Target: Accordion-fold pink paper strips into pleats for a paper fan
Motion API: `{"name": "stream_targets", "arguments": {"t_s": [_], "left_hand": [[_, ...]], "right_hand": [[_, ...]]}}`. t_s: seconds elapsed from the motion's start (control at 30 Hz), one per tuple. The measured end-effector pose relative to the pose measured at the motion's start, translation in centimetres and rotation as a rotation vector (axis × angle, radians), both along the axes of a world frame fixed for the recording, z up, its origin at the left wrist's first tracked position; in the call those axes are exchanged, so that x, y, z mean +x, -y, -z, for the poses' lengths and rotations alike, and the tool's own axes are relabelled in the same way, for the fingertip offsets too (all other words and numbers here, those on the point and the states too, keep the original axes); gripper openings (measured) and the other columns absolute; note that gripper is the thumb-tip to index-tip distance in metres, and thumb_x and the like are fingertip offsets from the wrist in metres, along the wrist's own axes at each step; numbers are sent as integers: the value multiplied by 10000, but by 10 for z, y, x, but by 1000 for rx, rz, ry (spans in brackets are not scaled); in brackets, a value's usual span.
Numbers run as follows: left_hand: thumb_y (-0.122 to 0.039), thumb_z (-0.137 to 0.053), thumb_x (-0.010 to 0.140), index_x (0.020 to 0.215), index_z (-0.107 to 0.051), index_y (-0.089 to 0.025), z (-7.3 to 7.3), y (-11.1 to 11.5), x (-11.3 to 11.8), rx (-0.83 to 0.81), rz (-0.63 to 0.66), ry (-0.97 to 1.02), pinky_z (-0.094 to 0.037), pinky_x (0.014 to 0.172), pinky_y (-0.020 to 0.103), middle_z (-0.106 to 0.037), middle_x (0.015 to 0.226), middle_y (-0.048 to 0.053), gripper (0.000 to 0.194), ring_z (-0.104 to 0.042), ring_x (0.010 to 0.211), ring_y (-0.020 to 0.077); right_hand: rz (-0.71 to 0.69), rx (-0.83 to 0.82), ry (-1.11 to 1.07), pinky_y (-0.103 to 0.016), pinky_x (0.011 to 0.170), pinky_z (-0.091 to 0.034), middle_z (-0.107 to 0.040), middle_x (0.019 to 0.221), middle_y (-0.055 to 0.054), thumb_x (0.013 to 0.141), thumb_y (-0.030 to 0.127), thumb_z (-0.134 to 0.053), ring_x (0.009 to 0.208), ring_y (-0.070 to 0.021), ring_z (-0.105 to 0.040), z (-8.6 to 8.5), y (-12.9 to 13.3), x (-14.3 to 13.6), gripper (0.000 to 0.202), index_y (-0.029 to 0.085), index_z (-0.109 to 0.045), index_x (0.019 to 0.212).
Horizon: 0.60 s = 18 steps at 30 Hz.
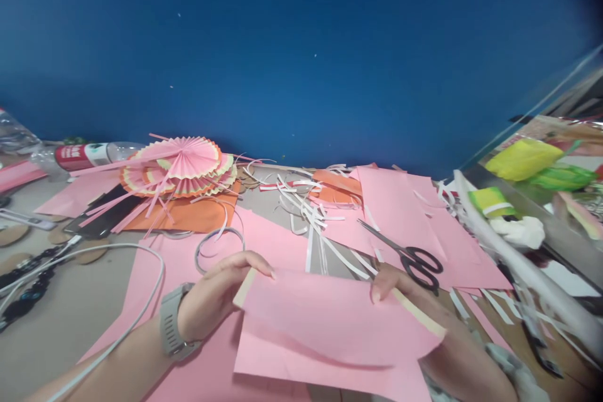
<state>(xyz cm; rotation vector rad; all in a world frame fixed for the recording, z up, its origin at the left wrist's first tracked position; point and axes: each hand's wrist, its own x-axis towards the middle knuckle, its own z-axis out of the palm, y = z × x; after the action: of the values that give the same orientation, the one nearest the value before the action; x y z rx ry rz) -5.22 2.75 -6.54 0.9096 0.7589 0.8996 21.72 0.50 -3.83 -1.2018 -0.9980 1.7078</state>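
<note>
Between my two hands is a sheet of pink paper (325,320) with pale yellow strips along its left and right edges. Its near part curls over another layer of pink paper below. My left hand (226,289), with a grey watch on the wrist, pinches the top left corner, thumb on top. My right hand (400,295) grips the top right corner the same way; its other fingers are hidden behind the sheet. Black-handled scissors (419,264) lie just beyond my right hand, blades pointing away to the left. Large pink sheets (188,270) lie under my left hand.
Pleated paper rosettes (188,160) rest on orange paper (202,213) at the back left, near a plastic bottle (85,156) and a phone (106,210). White paper strips (306,213) litter the middle. A white cable (155,264) crosses my left forearm. A blue partition (301,63) stands behind.
</note>
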Motion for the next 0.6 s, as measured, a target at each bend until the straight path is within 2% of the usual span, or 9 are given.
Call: {"name": "stream_targets", "arguments": {"t_s": [0.1, 0.17, 0.23, 0.3, 0.33, 0.4, 0.47, 0.53, 0.6], "left_hand": [[-380, -414, 851, 805, -598, -140, 1, -1, 0, 87, 50, -56, -398, 603, 234, -534, 766, 35, 306, -485, 663, 132], [-351, -470, 847, 821, -563, -153, 3, -2, 2, 150, 41, -130, -382, 611, 217, -508, 757, 11, 220, -458, 663, 113], [-271, -554, 819, 908, -524, -180, 6, -3, 4, 168, 25, -178, -359, 590, 190, -469, 733, -24, 131, -427, 637, 88], [-240, -559, 822, 1070, -443, -225, 8, -4, 5, 178, 18, -199, -342, 554, 176, -420, 692, -53, 274, -404, 598, 75], [-241, -550, 829, 1139, -395, -240, 9, -4, 6, 193, 19, -215, -334, 539, 173, -394, 674, -61, 347, -393, 583, 73], [-246, -548, 829, 1228, -327, -249, 9, -2, 8, 217, 72, -241, -332, 530, 178, -371, 681, -61, 456, -388, 582, 74], [-247, -576, 809, 1265, -311, -255, 8, 3, 11, 242, 152, -259, -332, 532, 183, -367, 707, -54, 528, -386, 591, 73], [-240, -621, 775, 1279, -314, -270, 4, 12, 16, 265, 205, -290, -333, 543, 185, -374, 721, -53, 591, -386, 599, 70], [-244, -652, 750, 1284, -316, -282, -1, 20, 22, 277, 212, -339, -339, 555, 187, -411, 729, -51, 632, -401, 610, 72]], "right_hand": [[-72, 106, 66, -249, 577, -413, -495, 709, -21, 807, 456, -474, 619, -150, -475, -2, 1, 4, 288, 234, -629, 708], [-142, 186, 116, -264, 593, -416, -501, 691, -29, 809, 543, -413, 642, -169, -486, -3, 4, 7, 388, 234, -620, 698], [-237, 213, 197, -273, 579, -414, -532, 680, -29, 753, 611, -462, 632, -177, -508, -4, 6, 9, 403, 242, -623, 731], [-282, 117, 248, -313, 657, -431, -607, 912, -68, 652, 642, -573, 785, -228, -571, -6, 6, 11, 505, 269, -599, 991], [-253, 76, 204, -331, 652, -434, -618, 975, -84, 623, 703, -539, 817, -248, -590, -6, 4, 12, 644, 286, -532, 1114], [-210, 10, 125, -365, 653, -440, -637, 1004, -113, 652, 752, -430, 792, -254, -622, -6, -1, 12, 728, 281, -433, 1208], [-269, -26, 115, -355, 617, -444, -655, 939, -125, 698, 723, -397, 713, -232, -630, -5, -4, 9, 683, 238, -440, 1177], [-490, -71, 136, -303, 535, -431, -662, 839, -100, 709, 660, -470, 592, -188, -606, -5, -4, 1, 609, 196, -490, 1103], [-577, 21, 270, -285, 623, -439, -637, 881, -68, 767, 544, -506, 704, -172, -586, -6, 3, -10, 481, 184, -529, 1086]]}}
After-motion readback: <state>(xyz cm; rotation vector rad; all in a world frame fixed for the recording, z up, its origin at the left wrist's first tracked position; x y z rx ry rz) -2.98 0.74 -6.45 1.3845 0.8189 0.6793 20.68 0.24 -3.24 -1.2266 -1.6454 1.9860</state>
